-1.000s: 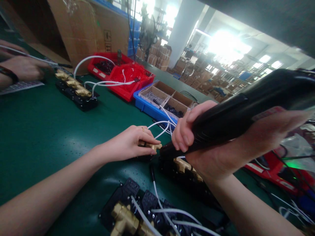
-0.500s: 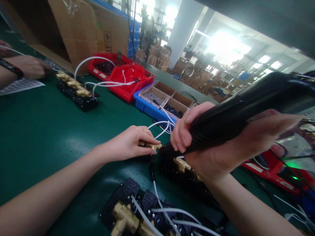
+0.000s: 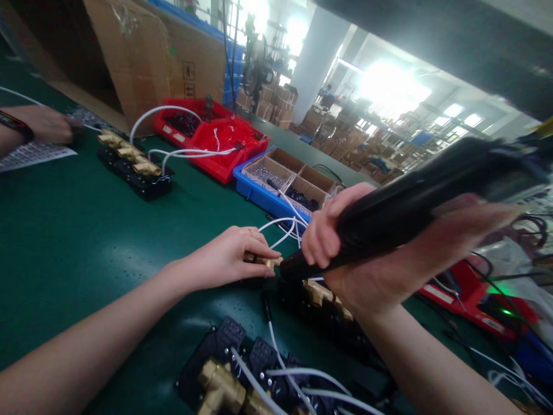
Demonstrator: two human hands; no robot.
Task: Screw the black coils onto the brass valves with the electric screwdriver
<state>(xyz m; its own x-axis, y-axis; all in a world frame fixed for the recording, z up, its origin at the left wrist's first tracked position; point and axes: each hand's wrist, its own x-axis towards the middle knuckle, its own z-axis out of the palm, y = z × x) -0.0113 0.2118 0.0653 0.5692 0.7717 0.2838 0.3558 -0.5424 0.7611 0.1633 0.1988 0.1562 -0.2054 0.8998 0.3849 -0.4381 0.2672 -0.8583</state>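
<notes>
- Your left hand (image 3: pixel 228 257) is pinching the brass fitting (image 3: pixel 264 261), rigid and heavy, beside the blue bin (image 3: pixel 259 195).
- Your right hand (image 3: pixel 367 253) is clenching the black driver (image 3: pixel 415 202), its tip touching that fitting; grip the barrel.

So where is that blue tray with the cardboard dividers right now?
In the head view, the blue tray sits at mid-table on the green mat, just right of the red bins and beyond the left hand.
</notes>
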